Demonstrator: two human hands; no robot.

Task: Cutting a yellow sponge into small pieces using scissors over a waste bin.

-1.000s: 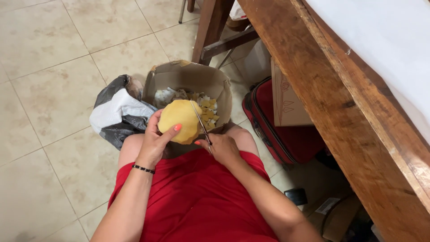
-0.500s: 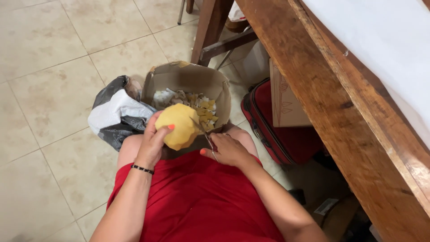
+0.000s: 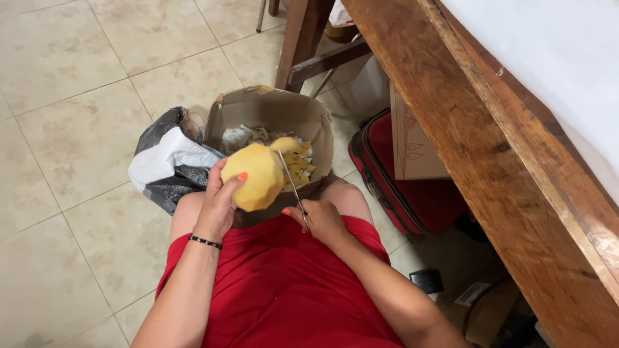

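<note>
Left hand [image 3: 219, 203] grips a peeled yellow fruit [image 3: 255, 175] above the lap. Right hand [image 3: 320, 219], at 3 o'clock of the fruit, pinches a knife [image 3: 291, 183] against it. Cardboard box [image 3: 271, 111] of peelings at 12 o'clock; wooden bench [image 3: 490, 148] far right.

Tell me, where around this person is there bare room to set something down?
Bare tiled floor spreads left of the grey-and-white bag and beyond the cardboard box. Crowded: under the wooden table, where a red suitcase stands, and the box, full of peelings.
</note>
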